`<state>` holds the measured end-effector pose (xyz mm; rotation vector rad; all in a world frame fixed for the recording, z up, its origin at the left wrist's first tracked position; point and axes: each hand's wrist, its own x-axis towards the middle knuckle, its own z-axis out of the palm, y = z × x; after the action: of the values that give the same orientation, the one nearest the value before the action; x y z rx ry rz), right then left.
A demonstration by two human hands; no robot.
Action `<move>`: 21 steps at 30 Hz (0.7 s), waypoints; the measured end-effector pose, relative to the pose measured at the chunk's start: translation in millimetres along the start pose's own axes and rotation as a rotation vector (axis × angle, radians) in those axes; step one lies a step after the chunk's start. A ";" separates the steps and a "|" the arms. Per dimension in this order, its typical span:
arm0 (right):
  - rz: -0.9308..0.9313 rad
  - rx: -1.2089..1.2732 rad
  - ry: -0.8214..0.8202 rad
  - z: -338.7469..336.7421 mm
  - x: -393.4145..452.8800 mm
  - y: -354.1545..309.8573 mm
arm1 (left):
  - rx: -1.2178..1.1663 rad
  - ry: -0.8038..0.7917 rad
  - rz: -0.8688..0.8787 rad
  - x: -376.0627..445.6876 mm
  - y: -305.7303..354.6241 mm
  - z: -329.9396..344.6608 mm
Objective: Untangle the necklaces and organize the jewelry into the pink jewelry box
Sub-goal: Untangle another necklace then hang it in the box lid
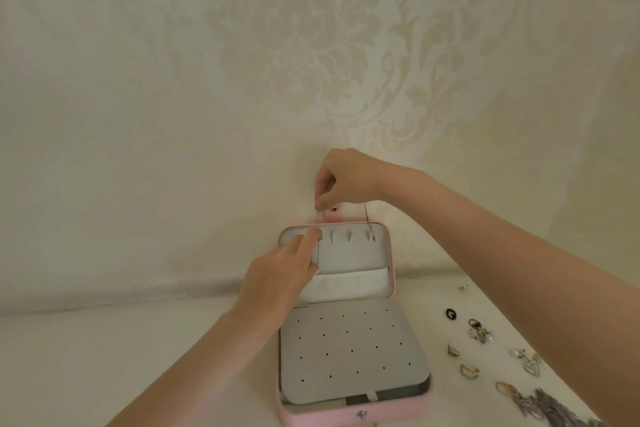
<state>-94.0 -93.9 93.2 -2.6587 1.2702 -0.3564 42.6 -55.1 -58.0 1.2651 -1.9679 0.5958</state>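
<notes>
Right hand fingers: our right hand (341, 177) pinches the top of a thin necklace chain (317, 218) above the upper edge of the open lid, fingers curled down onto it
Left hand fingers: our left hand (282, 274) reaches into the lid with its fingers (308, 241) pressed to the same chain at the leftmost hook; they seem to pinch it, though blur hides the exact hold
Chain axis: it runs almost straight up and down, from the right hand down past the lid's rim to the left fingers just below
Key relation: the hooks (341, 236) sit in a row across the top of the lid; the chain lies at the left end of that row, so we judge the next move is a small seating at that hook, with the left hand nearer
Second chain: another thin chain (369, 224) already hangs at the rightmost hook, well apart from our fingers
Jewelry box: the pink jewelry box (393, 274) stands open on the table (86, 357), lid upright, its grey dotted panel (349, 354) lying flat toward us
Loose jewelry: earrings and rings (479, 331) lie on the table to the right of the box, a tangled pile (550, 406) nearer the corner, all untouched
</notes>
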 end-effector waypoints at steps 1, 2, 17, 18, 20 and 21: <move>-0.002 0.009 -0.007 3.6 0.3 -0.5 | -0.044 0.008 -0.017 -3.6 -0.5 -1.1; -0.004 0.014 -0.010 7.3 0.5 -0.9 | -0.100 0.021 -0.053 -7.6 -0.9 -3.5; -0.057 -0.016 0.043 25.9 -2.0 -3.2 | 0.048 -0.043 0.086 -25.4 5.5 3.8; -0.056 -0.018 0.036 26.0 -2.6 -2.4 | 0.032 -0.049 0.054 -25.4 7.1 3.6; -0.051 -0.015 0.021 27.3 -3.8 -1.1 | 0.012 -0.058 -0.004 -22.7 11.8 1.6; -0.047 -0.013 0.016 28.0 -4.2 -0.6 | 0.020 -0.064 -0.020 -21.0 14.3 0.8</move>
<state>-88.0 -88.8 66.0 -2.7058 1.2197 -0.3775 34.9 -37.6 -74.7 1.3287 -2.0036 0.5729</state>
